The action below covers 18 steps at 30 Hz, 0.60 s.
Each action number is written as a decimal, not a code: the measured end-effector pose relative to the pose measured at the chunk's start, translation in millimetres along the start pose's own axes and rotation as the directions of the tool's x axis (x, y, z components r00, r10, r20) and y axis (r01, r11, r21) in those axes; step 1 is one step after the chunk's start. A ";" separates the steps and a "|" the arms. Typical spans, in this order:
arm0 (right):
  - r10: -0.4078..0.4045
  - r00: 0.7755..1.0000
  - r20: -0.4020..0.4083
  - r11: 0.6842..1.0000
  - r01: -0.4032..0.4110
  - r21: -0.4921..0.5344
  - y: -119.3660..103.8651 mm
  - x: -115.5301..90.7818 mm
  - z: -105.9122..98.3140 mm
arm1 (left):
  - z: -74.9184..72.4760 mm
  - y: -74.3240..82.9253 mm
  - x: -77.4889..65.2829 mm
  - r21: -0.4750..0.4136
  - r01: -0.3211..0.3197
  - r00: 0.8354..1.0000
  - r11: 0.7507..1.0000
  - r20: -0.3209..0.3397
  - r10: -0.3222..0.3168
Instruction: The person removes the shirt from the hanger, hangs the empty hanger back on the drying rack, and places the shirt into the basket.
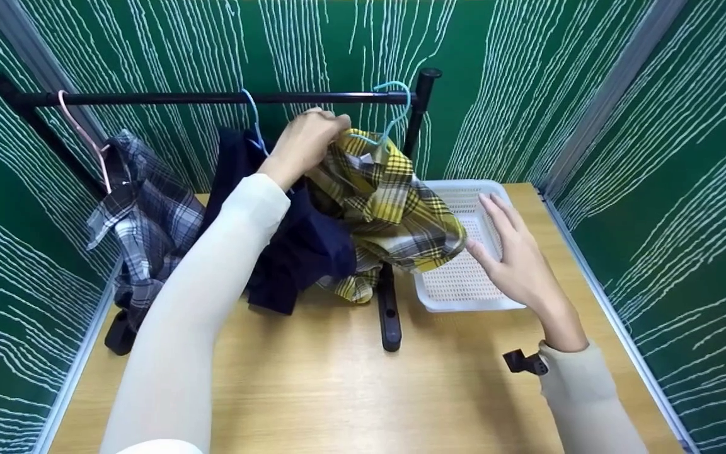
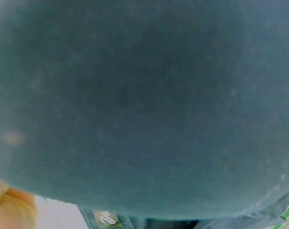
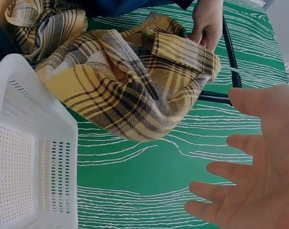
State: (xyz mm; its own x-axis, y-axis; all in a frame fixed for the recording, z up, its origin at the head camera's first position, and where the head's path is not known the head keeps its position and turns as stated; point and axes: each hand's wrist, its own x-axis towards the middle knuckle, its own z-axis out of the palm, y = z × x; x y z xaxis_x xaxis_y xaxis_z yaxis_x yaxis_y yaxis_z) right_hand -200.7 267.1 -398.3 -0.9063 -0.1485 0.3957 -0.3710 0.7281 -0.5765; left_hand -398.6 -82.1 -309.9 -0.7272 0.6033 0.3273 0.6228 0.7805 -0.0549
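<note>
Yellow plaid shirt (image 1: pixel 394 211) — likely light, limp; best held near its collar (image 1: pixel 399 165), where left hand (image 1: pixel 309 137) pinches cloth — right hand (image 1: pixel 515 260) spread beside it.

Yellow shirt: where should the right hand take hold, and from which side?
Probably grip the yellow shirt high up, just right of its hook, coming from the right: the left hand holds it on the hook's other side, and the right hand is on this side. The cloth below hangs in loose folds and would likely swing.
</note>
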 end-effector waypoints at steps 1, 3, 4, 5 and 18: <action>0.002 1.000 -0.001 1.000 -0.002 0.002 -0.2 0.0 -0.6 | -0.6 1.3 -1.0 0.001 -0.004 1.000 1.000 -0.006 0.004; 0.009 1.000 -0.002 1.000 -0.009 0.007 -0.5 0.1 -1.9 | -1.1 3.5 -3.1 -0.005 -0.013 1.000 1.000 -0.024 0.013; 0.010 1.000 -0.002 1.000 -0.010 0.008 -0.8 0.3 -2.7 | -1.7 4.7 -4.4 -0.012 -0.019 0.999 1.000 -0.036 0.019; 0.011 1.000 -0.003 1.000 -0.011 0.011 -1.2 0.5 -3.5 | -2.0 5.9 -5.7 -0.021 -0.025 0.999 0.999 -0.048 0.024; 0.001 1.000 -0.030 0.999 0.001 0.039 -6.2 1.9 -15.8 | -7.2 31.8 -18.6 -0.114 -0.079 0.993 0.990 -0.099 0.068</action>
State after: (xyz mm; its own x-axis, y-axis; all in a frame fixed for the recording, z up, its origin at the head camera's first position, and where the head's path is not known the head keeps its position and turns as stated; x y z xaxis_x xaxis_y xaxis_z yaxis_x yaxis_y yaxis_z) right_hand -196.9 272.8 -382.7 -0.9000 -0.1275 0.4169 -0.3790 0.7015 -0.6036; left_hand -363.2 -69.7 -310.9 -0.6510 0.6360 0.4142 0.7072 0.7065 0.0267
